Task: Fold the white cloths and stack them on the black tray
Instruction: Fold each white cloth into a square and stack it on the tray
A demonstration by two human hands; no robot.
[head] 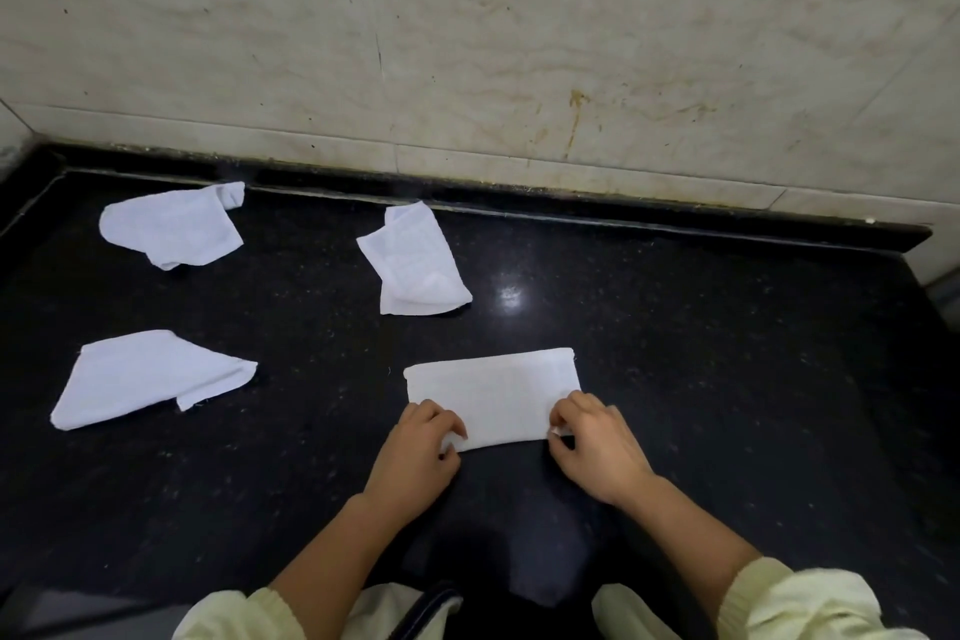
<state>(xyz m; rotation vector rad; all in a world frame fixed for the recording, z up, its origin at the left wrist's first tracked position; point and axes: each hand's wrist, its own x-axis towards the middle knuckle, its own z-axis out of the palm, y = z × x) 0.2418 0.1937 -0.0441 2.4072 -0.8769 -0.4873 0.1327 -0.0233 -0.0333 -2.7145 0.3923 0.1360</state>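
A glossy black speckled counter (727, 379) meets a pale marbled tile wall (571, 42). At the left lie two loose white cloths, a back cloth (171, 229) and a front cloth (145, 377). A middle cloth (415, 265) lies nearer the wall. Right of centre, the folded cloth (498, 395) lies flat, with the left hand (415, 457) pinching its near left corner and the right hand (597, 452) its near right corner.

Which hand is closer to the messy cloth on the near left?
Left. The left hand pinches a corner of the folded cloth, right of the messy cloth; the right hand pinches the other corner, farther right.
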